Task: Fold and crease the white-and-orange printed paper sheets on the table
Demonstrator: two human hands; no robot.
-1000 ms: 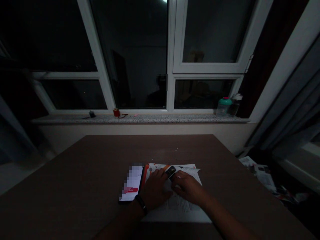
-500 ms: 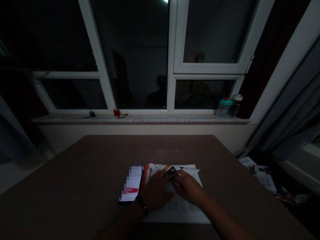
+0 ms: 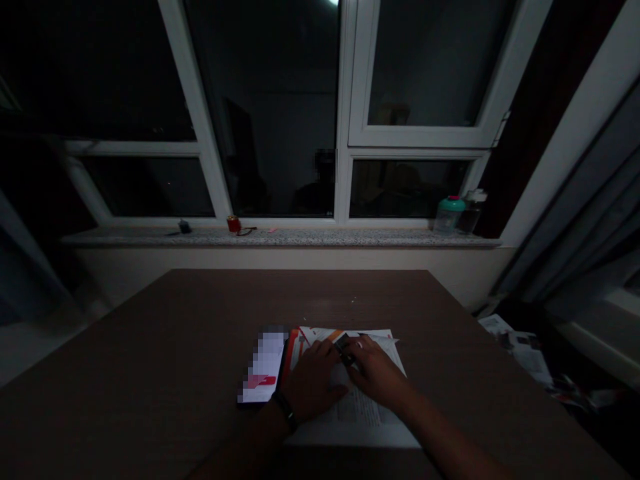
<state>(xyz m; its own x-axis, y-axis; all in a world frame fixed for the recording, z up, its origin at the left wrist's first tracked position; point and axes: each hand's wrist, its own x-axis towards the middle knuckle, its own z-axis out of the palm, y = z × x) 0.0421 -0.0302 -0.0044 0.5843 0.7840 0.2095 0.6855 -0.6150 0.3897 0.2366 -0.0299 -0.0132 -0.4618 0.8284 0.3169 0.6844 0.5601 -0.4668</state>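
Observation:
Printed paper sheets (image 3: 360, 430) with orange and red markings lie on the brown table (image 3: 300, 290). My left hand (image 3: 316, 381) rests flat on them, fingers spread, a dark band round its wrist. Close beside it, my right hand (image 3: 373, 370) has its fingers bent round a small dark object (image 3: 347, 359) at the sheets' upper middle; what that object is cannot be made out. A lit phone (image 3: 265, 367), partly pixelated, lies left of the sheets.
Beyond the table, a stone window sill (image 3: 300, 237) holds a red item (image 3: 233, 224), a small dark item (image 3: 185, 227), a teal-lidded container (image 3: 450, 213) and a clear bottle (image 3: 473, 212). Papers (image 3: 525, 353) lie low at the right.
My right hand has shifted slightly, its fingers now more bent over the small dark object, which sits a little lower. My left hand stays in place.

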